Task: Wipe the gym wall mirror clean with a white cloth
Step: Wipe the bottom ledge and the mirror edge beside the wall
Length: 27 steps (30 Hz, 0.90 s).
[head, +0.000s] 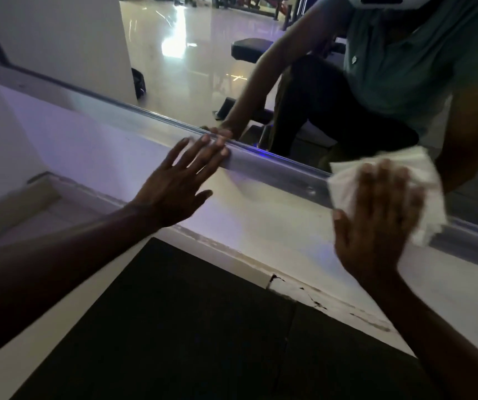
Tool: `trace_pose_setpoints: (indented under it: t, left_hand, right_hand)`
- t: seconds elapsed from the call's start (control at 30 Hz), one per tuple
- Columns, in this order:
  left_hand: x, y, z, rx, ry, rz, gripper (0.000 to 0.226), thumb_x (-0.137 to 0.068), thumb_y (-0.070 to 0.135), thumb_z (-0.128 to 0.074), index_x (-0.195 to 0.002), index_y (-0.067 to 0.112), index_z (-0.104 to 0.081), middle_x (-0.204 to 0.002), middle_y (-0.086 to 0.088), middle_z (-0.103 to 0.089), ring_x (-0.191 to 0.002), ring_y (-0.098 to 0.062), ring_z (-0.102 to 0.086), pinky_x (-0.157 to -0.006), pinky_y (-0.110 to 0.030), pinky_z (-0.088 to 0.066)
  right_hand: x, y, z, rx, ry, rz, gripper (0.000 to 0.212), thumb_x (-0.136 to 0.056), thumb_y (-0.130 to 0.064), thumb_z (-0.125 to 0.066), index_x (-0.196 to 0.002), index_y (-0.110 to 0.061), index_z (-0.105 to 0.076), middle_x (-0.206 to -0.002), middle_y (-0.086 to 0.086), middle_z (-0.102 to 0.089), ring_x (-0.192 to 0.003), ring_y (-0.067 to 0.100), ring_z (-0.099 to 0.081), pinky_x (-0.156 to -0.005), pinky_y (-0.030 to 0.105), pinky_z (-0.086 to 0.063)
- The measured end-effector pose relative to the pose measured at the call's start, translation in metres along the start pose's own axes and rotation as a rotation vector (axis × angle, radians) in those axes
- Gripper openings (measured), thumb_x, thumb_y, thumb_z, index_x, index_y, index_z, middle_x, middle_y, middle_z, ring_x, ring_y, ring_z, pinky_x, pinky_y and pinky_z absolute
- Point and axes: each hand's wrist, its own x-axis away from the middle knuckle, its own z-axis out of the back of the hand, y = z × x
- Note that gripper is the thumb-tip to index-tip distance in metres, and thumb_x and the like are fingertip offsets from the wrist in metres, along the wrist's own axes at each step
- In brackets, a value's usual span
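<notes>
The wall mirror (191,62) fills the upper part of the head view, and its grey bottom frame (275,168) runs diagonally down to the right. My right hand (376,217) presses a crumpled white cloth (347,180) flat against the frame and the mirror's lower edge. The cloth sticks out above and to the right of my fingers. My left hand (180,180) lies flat with fingers spread on the white wall below the mirror, and its fingertips touch the frame. It holds nothing.
The mirror reflects a person crouching in a green shirt (405,53), a shiny tiled floor and a black bench (249,49). Below the white wall runs a cracked skirting (295,287), then black rubber floor mat (203,327).
</notes>
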Motion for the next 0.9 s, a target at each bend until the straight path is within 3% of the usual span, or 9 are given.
trace_pose_setpoints:
  t: [0.1,0.23,0.37,0.47,0.57,0.63,0.73,0.9]
  left_hand:
    - [0.011,-0.021,-0.017,0.017,0.046,-0.009,0.077,-0.108,0.041,-0.047,-0.167,0.01,-0.01,-0.174,-0.016,-0.012,-0.162,-0.034,-0.012,-0.131,-0.056,-0.011]
    - [0.01,-0.012,-0.033,0.123,0.13,0.039,0.074,-0.109,0.045,-0.037,-0.167,0.01,-0.008,-0.174,-0.015,-0.009,-0.162,-0.03,-0.006,-0.132,-0.051,-0.007]
    - [0.014,-0.054,-0.037,0.191,0.266,0.175,0.075,-0.11,0.045,-0.037,-0.166,0.005,-0.007,-0.173,-0.013,-0.005,-0.162,-0.027,0.0,-0.131,-0.049,-0.003]
    - [0.019,-0.102,-0.048,0.179,0.328,0.219,0.076,-0.109,0.039,-0.044,-0.166,0.007,-0.007,-0.173,-0.018,-0.013,-0.162,-0.027,0.001,-0.131,-0.051,-0.005]
    - [0.024,-0.122,-0.066,0.16,0.36,0.175,0.076,-0.107,0.031,-0.05,-0.166,0.006,-0.01,-0.173,-0.015,-0.014,-0.162,-0.026,0.004,-0.131,-0.048,-0.002]
    - [0.03,-0.129,-0.074,0.181,0.375,0.141,0.077,-0.106,0.027,-0.052,-0.166,0.005,-0.01,-0.172,-0.01,-0.009,-0.163,-0.025,0.002,-0.131,-0.047,-0.003]
    - [0.042,-0.155,-0.081,0.185,0.388,0.121,0.082,-0.1,0.019,-0.062,-0.166,0.006,-0.014,-0.174,-0.015,-0.008,-0.163,-0.028,-0.005,-0.131,-0.048,-0.006]
    - [0.043,-0.177,-0.101,0.087,0.407,0.087,0.09,-0.102,0.04,-0.061,-0.168,0.013,-0.007,-0.176,-0.008,0.006,-0.163,-0.028,0.002,-0.131,-0.047,0.0]
  right_hand:
    - [-0.012,-0.043,-0.009,0.086,0.025,-0.194,0.091,-0.106,-0.058,-0.046,-0.169,-0.011,0.0,-0.173,0.017,0.002,-0.161,0.039,0.001,-0.128,0.061,-0.003]
    - [-0.055,-0.138,-0.033,0.042,-0.033,0.014,0.09,-0.106,-0.064,-0.035,-0.169,-0.011,0.001,-0.174,0.015,0.01,-0.161,0.036,0.009,-0.13,0.057,0.007]
    - [-0.053,-0.135,-0.034,-0.054,-0.003,0.053,0.082,-0.106,-0.05,-0.044,-0.168,-0.008,-0.012,-0.174,0.018,-0.003,-0.163,0.033,0.004,-0.131,0.055,0.002]
    - [-0.04,-0.123,-0.03,-0.006,0.005,-0.109,0.09,-0.104,-0.05,-0.048,-0.167,-0.005,-0.003,-0.173,0.025,-0.004,-0.162,0.037,0.007,-0.129,0.064,-0.003]
    - [-0.063,-0.18,-0.043,0.089,-0.08,-0.244,0.102,-0.102,-0.065,-0.042,-0.165,-0.004,0.009,-0.168,0.036,-0.007,-0.156,0.052,-0.003,-0.125,0.07,-0.005]
    - [-0.084,-0.236,-0.055,0.09,-0.106,-0.116,0.104,-0.101,-0.065,-0.046,-0.165,-0.002,0.008,-0.169,0.033,-0.006,-0.156,0.051,-0.004,-0.127,0.064,0.003]
    - [-0.103,-0.28,-0.059,0.093,-0.144,0.021,0.103,-0.102,-0.064,-0.046,-0.166,-0.005,0.009,-0.171,0.026,0.007,-0.16,0.042,0.012,-0.129,0.056,0.013]
    - [-0.104,-0.232,-0.039,0.095,-0.213,0.213,0.103,-0.097,-0.05,-0.058,-0.168,-0.009,0.003,-0.175,0.012,0.019,-0.162,0.031,0.016,-0.129,0.052,0.014]
